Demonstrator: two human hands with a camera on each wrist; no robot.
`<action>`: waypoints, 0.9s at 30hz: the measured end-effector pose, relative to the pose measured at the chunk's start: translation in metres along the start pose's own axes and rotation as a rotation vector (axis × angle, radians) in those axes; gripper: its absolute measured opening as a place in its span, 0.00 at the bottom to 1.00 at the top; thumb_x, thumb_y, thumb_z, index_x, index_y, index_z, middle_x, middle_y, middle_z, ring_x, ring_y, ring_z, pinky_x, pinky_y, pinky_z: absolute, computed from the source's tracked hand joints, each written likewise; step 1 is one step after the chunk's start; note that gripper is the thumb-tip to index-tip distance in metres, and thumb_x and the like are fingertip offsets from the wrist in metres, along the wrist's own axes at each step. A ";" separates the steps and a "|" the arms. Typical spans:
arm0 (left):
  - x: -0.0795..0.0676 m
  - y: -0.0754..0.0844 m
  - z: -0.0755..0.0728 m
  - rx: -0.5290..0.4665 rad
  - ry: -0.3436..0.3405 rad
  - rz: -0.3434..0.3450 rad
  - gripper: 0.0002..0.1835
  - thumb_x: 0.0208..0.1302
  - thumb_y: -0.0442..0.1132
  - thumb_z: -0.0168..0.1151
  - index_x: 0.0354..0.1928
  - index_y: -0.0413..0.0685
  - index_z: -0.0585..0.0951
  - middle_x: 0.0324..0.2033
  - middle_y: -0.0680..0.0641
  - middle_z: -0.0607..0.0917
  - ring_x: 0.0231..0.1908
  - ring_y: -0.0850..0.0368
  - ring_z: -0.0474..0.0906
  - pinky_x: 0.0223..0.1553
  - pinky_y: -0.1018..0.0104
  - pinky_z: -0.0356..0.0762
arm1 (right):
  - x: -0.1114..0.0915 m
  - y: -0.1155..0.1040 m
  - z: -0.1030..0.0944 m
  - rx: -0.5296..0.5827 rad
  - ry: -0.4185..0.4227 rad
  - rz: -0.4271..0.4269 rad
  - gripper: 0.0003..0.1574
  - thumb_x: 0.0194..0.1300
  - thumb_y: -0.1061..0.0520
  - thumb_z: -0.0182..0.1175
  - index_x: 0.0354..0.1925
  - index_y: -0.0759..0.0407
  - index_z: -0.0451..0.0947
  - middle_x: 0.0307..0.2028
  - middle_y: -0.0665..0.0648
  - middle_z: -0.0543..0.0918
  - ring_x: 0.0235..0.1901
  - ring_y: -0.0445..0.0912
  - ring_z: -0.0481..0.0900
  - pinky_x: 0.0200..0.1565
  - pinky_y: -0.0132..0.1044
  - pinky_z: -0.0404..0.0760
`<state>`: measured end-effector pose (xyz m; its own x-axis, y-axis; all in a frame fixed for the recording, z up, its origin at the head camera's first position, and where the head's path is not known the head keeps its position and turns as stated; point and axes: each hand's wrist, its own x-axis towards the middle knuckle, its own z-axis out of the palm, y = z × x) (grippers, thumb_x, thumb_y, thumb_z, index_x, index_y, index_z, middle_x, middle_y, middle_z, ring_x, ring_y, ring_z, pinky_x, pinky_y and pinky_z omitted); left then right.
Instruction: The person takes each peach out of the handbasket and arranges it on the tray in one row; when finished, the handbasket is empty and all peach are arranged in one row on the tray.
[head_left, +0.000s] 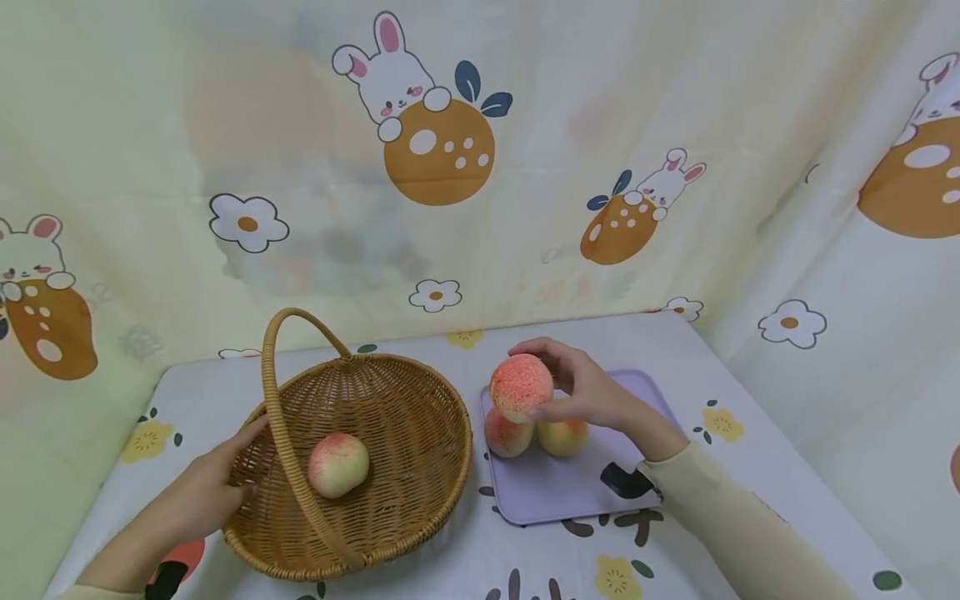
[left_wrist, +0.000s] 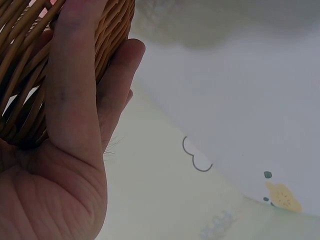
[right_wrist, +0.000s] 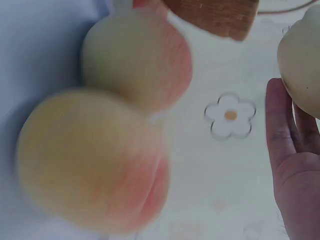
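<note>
Pinching a red-speckled peach [head_left: 521, 387] between thumb and fingers, the right hand [head_left: 588, 387] holds it above 2 other peaches [head_left: 562, 437] on the lilac tray [head_left: 555, 492]; the left hand [head_left: 206, 492] grips the side of the wicker basket [head_left: 405, 425], where 1 blushed peach [head_left: 338, 465] lies. The raised fruit looks matte, so probably light, firm and hardly slippery; gentle pressure on opposite sides of its widest part should suit.
</note>
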<state>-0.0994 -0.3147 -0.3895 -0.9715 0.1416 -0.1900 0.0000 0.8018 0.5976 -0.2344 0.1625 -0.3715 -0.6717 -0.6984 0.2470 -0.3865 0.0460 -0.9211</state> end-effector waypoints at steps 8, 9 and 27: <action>0.000 0.000 0.001 0.005 0.005 0.003 0.47 0.59 0.25 0.60 0.79 0.38 0.51 0.69 0.19 0.59 0.66 0.18 0.57 0.56 0.27 0.68 | -0.037 0.010 -0.035 -0.162 0.103 0.022 0.43 0.51 0.68 0.74 0.64 0.62 0.68 0.55 0.60 0.78 0.52 0.51 0.79 0.52 0.41 0.81; 0.000 0.000 0.001 0.007 0.006 0.002 0.47 0.59 0.25 0.60 0.79 0.38 0.51 0.69 0.19 0.59 0.66 0.18 0.57 0.56 0.26 0.67 | -0.040 0.011 -0.039 -0.184 0.122 0.027 0.43 0.51 0.68 0.74 0.64 0.62 0.69 0.55 0.60 0.78 0.52 0.50 0.79 0.52 0.40 0.81; 0.000 0.001 0.001 0.010 0.003 -0.007 0.47 0.59 0.26 0.61 0.79 0.37 0.50 0.69 0.19 0.58 0.66 0.17 0.56 0.57 0.25 0.64 | -0.097 0.055 -0.069 -0.515 0.217 0.320 0.44 0.47 0.59 0.79 0.62 0.50 0.72 0.57 0.54 0.78 0.52 0.54 0.77 0.51 0.54 0.77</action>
<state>-0.0991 -0.3137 -0.3900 -0.9721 0.1342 -0.1924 -0.0049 0.8084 0.5887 -0.2345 0.2820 -0.4249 -0.8961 -0.4349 0.0887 -0.3630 0.6030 -0.7103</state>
